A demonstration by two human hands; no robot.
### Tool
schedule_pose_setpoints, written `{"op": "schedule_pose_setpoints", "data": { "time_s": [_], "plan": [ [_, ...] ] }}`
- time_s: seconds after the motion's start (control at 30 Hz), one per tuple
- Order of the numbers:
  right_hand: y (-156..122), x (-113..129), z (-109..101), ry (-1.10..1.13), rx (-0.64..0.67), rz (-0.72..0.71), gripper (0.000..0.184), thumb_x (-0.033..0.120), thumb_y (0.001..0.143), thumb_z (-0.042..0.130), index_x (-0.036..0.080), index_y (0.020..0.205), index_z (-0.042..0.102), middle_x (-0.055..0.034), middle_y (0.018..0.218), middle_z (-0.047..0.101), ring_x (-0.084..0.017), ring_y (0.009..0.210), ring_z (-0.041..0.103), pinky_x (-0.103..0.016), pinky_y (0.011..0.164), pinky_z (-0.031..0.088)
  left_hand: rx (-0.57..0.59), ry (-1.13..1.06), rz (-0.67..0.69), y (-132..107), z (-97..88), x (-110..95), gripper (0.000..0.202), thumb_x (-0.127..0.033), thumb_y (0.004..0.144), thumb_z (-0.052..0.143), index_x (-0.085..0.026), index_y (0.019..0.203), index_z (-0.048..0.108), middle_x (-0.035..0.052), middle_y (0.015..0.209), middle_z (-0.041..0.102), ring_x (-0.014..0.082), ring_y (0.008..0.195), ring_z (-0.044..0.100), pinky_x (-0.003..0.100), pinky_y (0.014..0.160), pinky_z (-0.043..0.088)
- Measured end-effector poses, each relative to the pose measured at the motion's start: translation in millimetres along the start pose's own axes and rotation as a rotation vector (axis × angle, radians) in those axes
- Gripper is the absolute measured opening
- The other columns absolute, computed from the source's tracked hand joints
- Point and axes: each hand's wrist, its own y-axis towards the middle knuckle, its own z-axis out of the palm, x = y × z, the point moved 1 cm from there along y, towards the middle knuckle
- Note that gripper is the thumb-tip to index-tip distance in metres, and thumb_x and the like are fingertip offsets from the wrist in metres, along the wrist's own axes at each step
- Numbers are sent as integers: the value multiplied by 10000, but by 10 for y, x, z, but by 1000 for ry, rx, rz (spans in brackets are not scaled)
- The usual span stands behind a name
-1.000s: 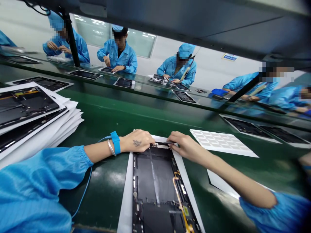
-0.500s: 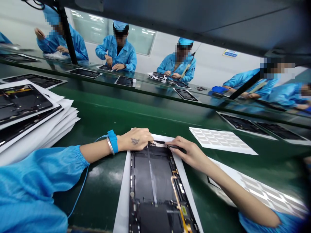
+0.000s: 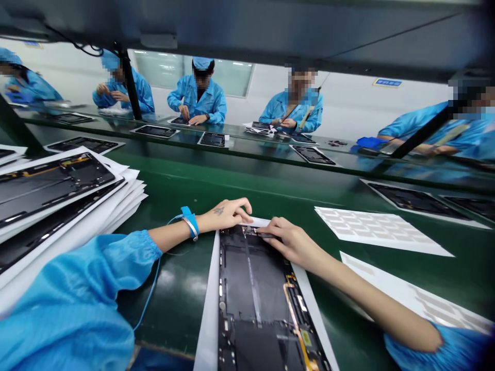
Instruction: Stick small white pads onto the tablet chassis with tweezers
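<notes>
The left hand (image 3: 226, 215) has lifted from the top edge of the dark tablet panel (image 3: 247, 288), its grip open and fingers spread. The right hand (image 3: 292, 242) stays pinched together on a small dark piece (image 3: 265, 235) at that edge. The panel lies on white paper (image 3: 207, 309) on the green surface (image 3: 232, 190). Stacked panels (image 3: 58, 190) sit left, a pad sheet (image 3: 379, 232) right, and a co-worker (image 3: 199, 95) beyond.

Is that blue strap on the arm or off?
On: the blue strap wraps around the left wrist, and a thin blue cord runs down from it.
</notes>
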Motion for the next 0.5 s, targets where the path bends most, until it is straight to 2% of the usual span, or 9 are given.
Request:
{"op": "schedule_pose_setpoints", "data": {
  "time_s": [0.1, 0.2, 0.27, 0.37, 0.43, 0.5],
  "plan": [
    [33, -3, 47, 36, -18, -2, 258, 246, 945, 482, 245, 1069, 708, -81, 907, 642, -250, 882, 601, -404, 774, 510, 34, -146, -19, 22, -18, 80, 288, 14, 799, 458, -169, 1018, 493, 76, 1026, 749, 156, 964, 713, 241, 791, 529],
    [19, -15, 71, 41, -99, 9, 228, 258, 945, 473, 232, 955, 699, -77, 854, 650, -248, 852, 601, -395, 752, 506, 57, -131, 6, 37, -21, 149, 185, -33, 862, 485, -151, 1003, 488, 119, 1060, 732, 152, 979, 708, 249, 832, 530],
    [-11, -15, 47, 39, -189, 20, 221, 268, 943, 467, 230, 894, 679, -74, 819, 649, -246, 825, 601, -387, 723, 503, 52, -63, 19, 28, -21, 155, 168, -47, 877, 485, -141, 1014, 512, 116, 1071, 720, 152, 1000, 695, 264, 866, 519],
    [-72, 12, -48, 51, -319, 42, 200, 275, 935, 472, 231, 880, 658, -72, 811, 659, -249, 811, 603, -383, 702, 499, 43, 97, 53, -13, -30, 91, 169, -88, 887, 500, -148, 1026, 577, 94, 1094, 691, 184, 1066, 638, 342, 951, 476],
    [-116, 42, -122, 62, -388, 54, 193, 284, 939, 477, 235, 875, 651, -69, 806, 662, -249, 804, 603, -380, 697, 495, 62, 209, 84, -45, -43, 28, 159, -163, 907, 535, -160, 1049, 607, 91, 1128, 667, 212, 1113, 584, 393, 1003, 433],
    [-156, 74, -174, 72, -442, 55, 192, 285, 943, 479, 238, 856, 643, -63, 790, 657, -245, 794, 602, -372, 691, 490, 101, 322, 128, -68, -57, -19, 198, -250, 940, 544, -170, 1109, 607, 90, 1175, 646, 214, 1142, 549, 394, 1028, 409]
  ]
}}
